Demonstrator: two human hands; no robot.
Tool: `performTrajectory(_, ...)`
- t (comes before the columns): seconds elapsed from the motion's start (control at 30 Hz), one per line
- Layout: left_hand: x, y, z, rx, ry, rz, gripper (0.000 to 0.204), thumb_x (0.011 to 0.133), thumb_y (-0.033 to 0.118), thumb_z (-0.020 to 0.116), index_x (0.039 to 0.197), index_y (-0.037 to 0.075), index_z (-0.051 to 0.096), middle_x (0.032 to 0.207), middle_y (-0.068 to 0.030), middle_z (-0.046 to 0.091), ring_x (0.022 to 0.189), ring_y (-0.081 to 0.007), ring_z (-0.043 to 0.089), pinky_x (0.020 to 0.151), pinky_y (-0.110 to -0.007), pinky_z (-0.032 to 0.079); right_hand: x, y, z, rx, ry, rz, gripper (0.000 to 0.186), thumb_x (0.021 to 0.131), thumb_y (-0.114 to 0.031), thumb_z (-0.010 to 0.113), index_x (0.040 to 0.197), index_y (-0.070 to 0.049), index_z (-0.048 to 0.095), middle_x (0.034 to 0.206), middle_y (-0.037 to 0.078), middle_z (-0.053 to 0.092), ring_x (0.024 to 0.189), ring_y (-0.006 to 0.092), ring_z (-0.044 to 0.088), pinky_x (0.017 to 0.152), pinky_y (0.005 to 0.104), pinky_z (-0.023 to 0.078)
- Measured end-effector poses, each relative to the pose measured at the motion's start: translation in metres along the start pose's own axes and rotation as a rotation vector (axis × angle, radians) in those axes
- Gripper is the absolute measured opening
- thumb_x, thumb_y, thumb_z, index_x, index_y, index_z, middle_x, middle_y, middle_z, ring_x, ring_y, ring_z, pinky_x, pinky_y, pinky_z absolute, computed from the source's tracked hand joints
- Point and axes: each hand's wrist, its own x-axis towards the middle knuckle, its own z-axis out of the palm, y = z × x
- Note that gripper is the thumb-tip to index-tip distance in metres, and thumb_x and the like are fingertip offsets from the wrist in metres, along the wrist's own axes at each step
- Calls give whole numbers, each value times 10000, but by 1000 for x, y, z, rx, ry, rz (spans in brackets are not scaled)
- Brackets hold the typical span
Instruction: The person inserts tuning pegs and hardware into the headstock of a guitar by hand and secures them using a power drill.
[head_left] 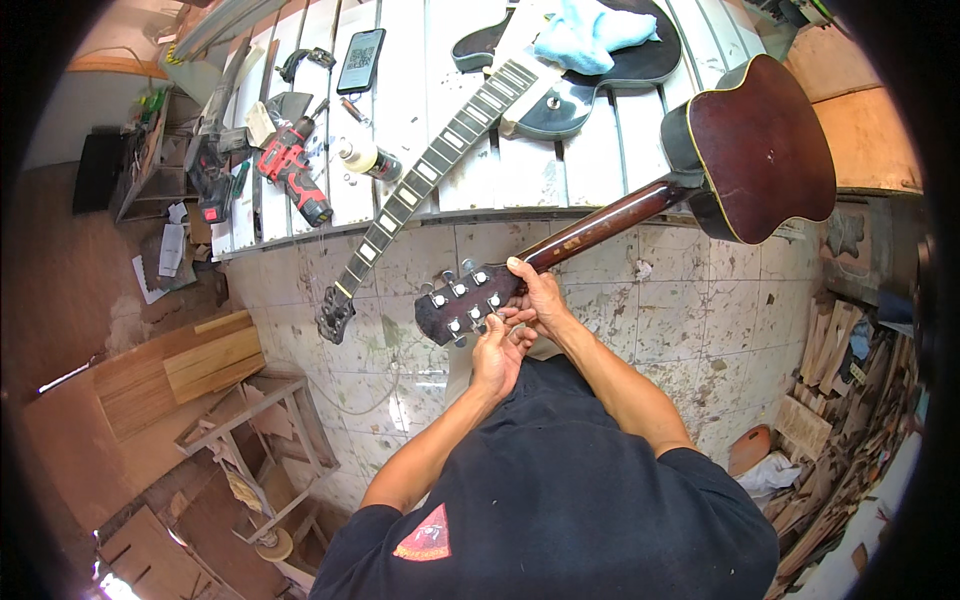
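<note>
A dark red-brown acoustic guitar [765, 150] lies back side up, its body at the right end of the white slatted bench [420, 125]. Its neck slants down toward me to the headstock [462, 303], which carries several silver tuning pegs. My right hand [540, 297] grips the neck where it meets the headstock, thumb on top. At the headstock's near edge, my left hand [500, 350] has its thumb and fingers closed around a tuning peg or the edge beside it; the fingers partly hide what they touch.
A black electric guitar [640, 65] lies on the bench under a light blue cloth [597, 35], its neck [440, 160] jutting past the edge. Further left are a red cordless drill [290, 165], a phone [361, 62] and a small bottle [368, 158]. Wood scraps [840, 400] are piled at right.
</note>
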Motion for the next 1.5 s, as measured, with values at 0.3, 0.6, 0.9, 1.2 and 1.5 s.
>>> performTrajectory(0.3,-29,52,-43,738,-37,-224,367,1031,131,519,1368,-10,546,1386,-183,604,1118,-254,677,918,-287,544,8,-20,-38,-3,8,-194,416,983,-467,622,1100,-69,650,1072,105,714,964,220,706,872,428,581)
performTrajectory(0.6,-31,119,-73,476,246,298,442,1062,332,490,1363,13,544,1245,-119,643,1005,-229,672,868,-352,546,3,-71,-64,256,23,-381,532,996,-441,618,1292,-2,564,1205,218,672,1166,296,658,1027,430,513)
performTrajectory(0.9,10,107,-46,1257,385,701,379,1116,330,421,1067,9,617,889,-24,572,813,-111,502,741,-297,446,6,-66,-61,352,-70,-478,390,1023,-291,570,1270,10,555,1183,234,676,1142,358,675,963,472,582)
performTrajectory(1.2,-7,114,-25,1235,321,750,401,1110,333,418,947,2,574,726,-37,493,698,-131,451,638,-342,404,-15,-73,-56,349,-105,-501,372,1046,-294,525,1284,-8,546,1129,205,692,1111,341,689,932,468,584)
performTrajectory(1.5,-17,124,-22,851,212,488,384,1118,302,407,907,39,591,811,30,551,762,-71,483,680,-279,422,-29,-80,-48,341,-149,-582,247,959,-236,593,1090,-27,602,964,165,693,993,346,693,967,503,536)
